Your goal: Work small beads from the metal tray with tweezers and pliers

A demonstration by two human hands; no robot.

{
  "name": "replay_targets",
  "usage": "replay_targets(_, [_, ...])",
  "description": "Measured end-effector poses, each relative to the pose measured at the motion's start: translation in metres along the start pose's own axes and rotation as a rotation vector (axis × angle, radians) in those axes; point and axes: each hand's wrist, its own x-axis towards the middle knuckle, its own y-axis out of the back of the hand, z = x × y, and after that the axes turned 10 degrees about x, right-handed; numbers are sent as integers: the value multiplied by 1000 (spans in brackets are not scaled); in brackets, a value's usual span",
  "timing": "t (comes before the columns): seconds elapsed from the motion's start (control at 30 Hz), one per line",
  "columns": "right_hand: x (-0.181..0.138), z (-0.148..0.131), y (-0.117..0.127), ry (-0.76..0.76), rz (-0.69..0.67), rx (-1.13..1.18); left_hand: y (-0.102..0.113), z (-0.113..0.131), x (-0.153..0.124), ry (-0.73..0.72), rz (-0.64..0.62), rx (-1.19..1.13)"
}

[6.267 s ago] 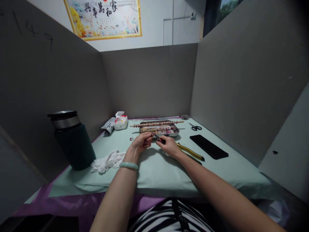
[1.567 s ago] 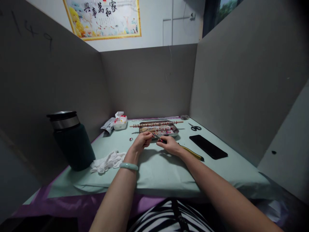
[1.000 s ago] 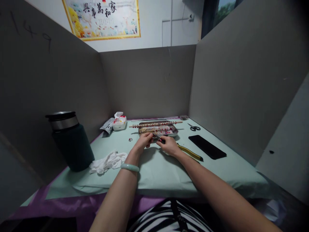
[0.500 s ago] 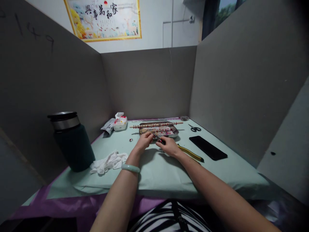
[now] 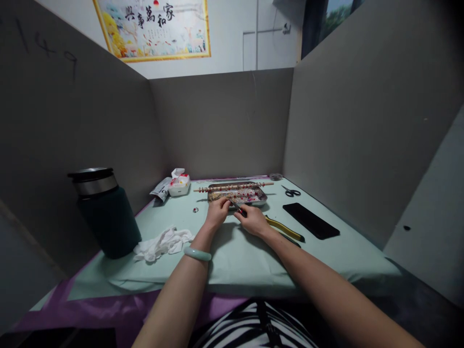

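Metal tray (image 5: 261,199) at table's far middle: loose small beads, mostly red and pale; beaded stick (image 5: 234,186) laid across far rim. Right hand (image 5: 253,220) clenched on pliers (image 5: 237,207), tip just before tray. Left hand (image 5: 217,211) pinched at pliers' tip; item held too small to tell.

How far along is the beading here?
Done: a stick lying across the tray already carries a row of beads. In hand: the right hand grips yellow-handled pliers, their tip meeting a tiny piece pinched in the left hand; it is too small to identify. Left: many loose beads remain in the tray.
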Motion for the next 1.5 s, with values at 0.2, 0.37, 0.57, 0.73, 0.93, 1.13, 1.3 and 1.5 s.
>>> replay_targets(0.2, [2,-1,-2,-31,-46,86,-3,-4,1,34,5,-76])
replay_targets(0.37, [-1,2,-4,46,59,-64,-2,0,1,172,-74,-205])
replay_targets(0.57, [-1,3,-4,105,96,-104,3,8,0,218,-108,-355])
replay_targets(0.73, [-1,4,-3,122,88,-105,5,9,-1,260,-156,-414])
replay_targets(0.93, [-4,-1,-2,125,128,-174,6,12,-2,299,-177,-467])
replay_targets(1.13, [-7,-5,-2,126,155,-235,5,11,-2,277,-170,-460])
replay_targets(1.3, [-8,-6,-6,112,162,-291,3,8,-2,258,-174,-475])
replay_targets(1.5, [-9,-9,-7,78,158,-382,2,10,-3,272,-163,-512])
